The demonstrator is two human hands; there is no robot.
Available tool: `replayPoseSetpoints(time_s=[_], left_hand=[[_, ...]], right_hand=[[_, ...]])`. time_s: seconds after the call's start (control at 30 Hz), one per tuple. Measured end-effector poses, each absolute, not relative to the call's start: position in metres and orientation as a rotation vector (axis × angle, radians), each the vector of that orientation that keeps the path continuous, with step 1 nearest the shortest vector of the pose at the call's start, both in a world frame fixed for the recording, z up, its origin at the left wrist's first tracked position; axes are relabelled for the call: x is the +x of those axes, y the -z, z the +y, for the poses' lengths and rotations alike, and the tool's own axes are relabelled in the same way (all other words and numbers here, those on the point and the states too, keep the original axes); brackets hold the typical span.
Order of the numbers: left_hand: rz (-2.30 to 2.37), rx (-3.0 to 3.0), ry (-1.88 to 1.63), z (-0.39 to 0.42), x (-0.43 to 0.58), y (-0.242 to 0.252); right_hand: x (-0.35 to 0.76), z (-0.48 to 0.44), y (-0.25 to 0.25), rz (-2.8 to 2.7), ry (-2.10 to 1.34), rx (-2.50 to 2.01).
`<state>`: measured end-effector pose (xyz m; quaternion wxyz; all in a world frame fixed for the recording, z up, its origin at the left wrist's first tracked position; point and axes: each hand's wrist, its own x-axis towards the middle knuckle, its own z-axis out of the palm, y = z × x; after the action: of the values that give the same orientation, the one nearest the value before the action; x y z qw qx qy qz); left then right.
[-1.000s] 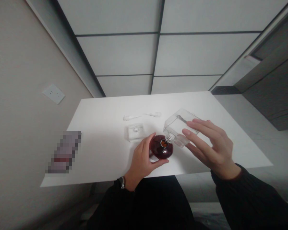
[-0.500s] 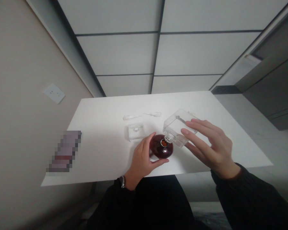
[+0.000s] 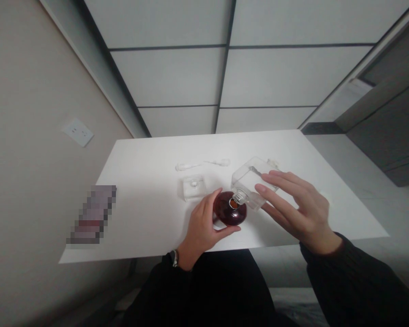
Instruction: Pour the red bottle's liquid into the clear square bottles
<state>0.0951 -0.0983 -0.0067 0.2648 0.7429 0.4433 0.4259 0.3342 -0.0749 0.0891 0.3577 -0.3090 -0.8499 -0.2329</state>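
My left hand (image 3: 204, 222) is wrapped round the side of a dark red, rounded bottle (image 3: 230, 215), whose open mouth faces up. In my right hand (image 3: 298, 206) is a clear square glass bottle (image 3: 250, 179), tilted so that its neck rests at or just over the red bottle's mouth. Whether liquid flows between them I cannot make out. A clear square stopper-like block (image 3: 194, 187) sits on the table just left of the red bottle. Beyond it lie two slim clear pipette-like pieces (image 3: 189, 166).
The white table (image 3: 143, 200) stands against a wall with a socket (image 3: 78, 131). A pixelated flat object (image 3: 93, 213) lies at its left edge. Large pale panels (image 3: 177, 77) rise behind. A small clear piece (image 3: 272, 162) shows behind the glass bottle.
Almost nothing differs. The clear bottle's neck has shifted very slightly at the red bottle's mouth, and the view has moved a touch; both hands keep their hold.
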Motion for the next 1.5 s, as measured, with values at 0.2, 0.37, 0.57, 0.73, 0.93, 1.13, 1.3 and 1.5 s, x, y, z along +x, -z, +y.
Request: replayPoseSetpoints(time_s=[0.2, 0.37, 0.57, 0.73, 0.93, 1.13, 1.3, 1.5], left_hand=[[1.192, 2.009, -1.159, -0.0985, 0.0948, 0.0068], [1.215, 1.991, -1.125, -0.0988, 0.0947, 0.0081], [1.209, 2.016, -1.154, -0.0986, 0.0945, 0.009], [1.192, 2.015, -1.188, -0.0986, 0.0946, 0.0099], [1.187, 2.035, -1.177, -0.0981, 0.0941, 0.0082], [1.189, 2.037, -1.143, -0.0973, 0.0925, 0.0069], [1.193, 2.038, -1.146, -0.0971, 0.0928, 0.0067], [1.194, 2.035, -1.155, -0.0975, 0.0932, 0.0063]], right_hand=[[0.3339, -0.0749, -0.0901, -2.218, 0.594, -0.777], [0.3341, -0.0749, -0.0892, -2.214, 0.606, -0.775], [0.3337, -0.0742, -0.0899, -2.226, 0.602, -0.75], [0.3335, -0.0745, -0.0896, -2.227, 0.586, -0.741], [0.3327, -0.0736, -0.0913, -2.231, 0.595, -0.721], [0.3321, -0.0729, -0.0922, -2.236, 0.579, -0.714], [0.333, -0.0731, -0.091, -2.234, 0.587, -0.716], [0.3332, -0.0732, -0.0906, -2.231, 0.584, -0.721]])
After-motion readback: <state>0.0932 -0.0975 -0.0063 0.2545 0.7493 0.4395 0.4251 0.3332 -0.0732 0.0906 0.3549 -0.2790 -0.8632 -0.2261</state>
